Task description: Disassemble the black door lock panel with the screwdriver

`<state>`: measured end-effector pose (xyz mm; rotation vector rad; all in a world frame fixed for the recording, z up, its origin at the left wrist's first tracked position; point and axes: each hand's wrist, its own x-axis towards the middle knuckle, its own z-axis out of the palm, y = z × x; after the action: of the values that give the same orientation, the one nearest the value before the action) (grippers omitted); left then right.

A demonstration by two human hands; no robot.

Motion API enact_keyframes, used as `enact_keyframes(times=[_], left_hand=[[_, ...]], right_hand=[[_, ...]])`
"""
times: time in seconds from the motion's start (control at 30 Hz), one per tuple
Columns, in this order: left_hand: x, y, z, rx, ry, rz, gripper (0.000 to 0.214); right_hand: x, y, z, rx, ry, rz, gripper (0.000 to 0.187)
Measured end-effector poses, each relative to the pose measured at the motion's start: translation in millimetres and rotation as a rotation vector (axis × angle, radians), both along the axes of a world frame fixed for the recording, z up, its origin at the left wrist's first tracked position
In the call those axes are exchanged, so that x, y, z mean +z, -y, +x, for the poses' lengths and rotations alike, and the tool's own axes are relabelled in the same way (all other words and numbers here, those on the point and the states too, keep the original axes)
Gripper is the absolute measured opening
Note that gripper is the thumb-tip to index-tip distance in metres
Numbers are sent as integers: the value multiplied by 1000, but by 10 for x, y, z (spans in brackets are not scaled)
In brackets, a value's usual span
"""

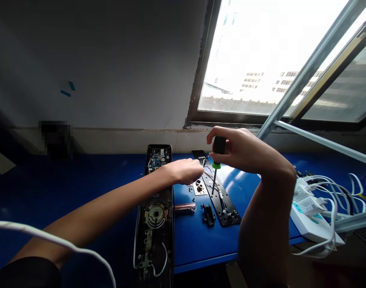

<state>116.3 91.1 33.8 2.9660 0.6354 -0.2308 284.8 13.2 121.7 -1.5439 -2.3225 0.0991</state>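
Observation:
My right hand (241, 150) is closed round the black-and-green handle of a screwdriver (216, 168), which stands nearly upright with its tip down on a long black metal plate (221, 200) lying on the blue table (195, 236). My left hand (185, 171) reaches across with its fingers pinched together at the plate's upper end; what they hold is too small to make out. Beside the plate lie a small square metal part (199, 187) and a small black part (208, 214).
An opened door-lock body (155, 212) with a circuit board and wires lies left of the plate. A copper-coloured bar (185, 207) sits beside it. A white power strip with chargers and cables (315, 216) fills the right edge. A white cable (51, 240) crosses bottom left. A window (261, 60) is ahead.

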Motion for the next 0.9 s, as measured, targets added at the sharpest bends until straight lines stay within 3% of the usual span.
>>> enact_keyframes(times=[0.27, 0.4, 0.53, 0.7, 0.9], left_hand=[[-260, -107, 172, -2, -87, -3, 17], [-276, -129, 167, -16, -91, -12, 17], [-180, -88, 87, -18, -54, 1, 17], [89, 21, -244, -6, 77, 53, 14], [247, 73, -927, 49, 504, 91, 19]], right_hand=[[51, 34, 39, 11, -41, 10, 23], [42, 28, 54, 2, -42, 29, 22], [34, 19, 26, 25, -34, 38, 22], [23, 2, -73, 90, -55, 84, 22], [0, -15, -322, 242, -318, 134, 29]])
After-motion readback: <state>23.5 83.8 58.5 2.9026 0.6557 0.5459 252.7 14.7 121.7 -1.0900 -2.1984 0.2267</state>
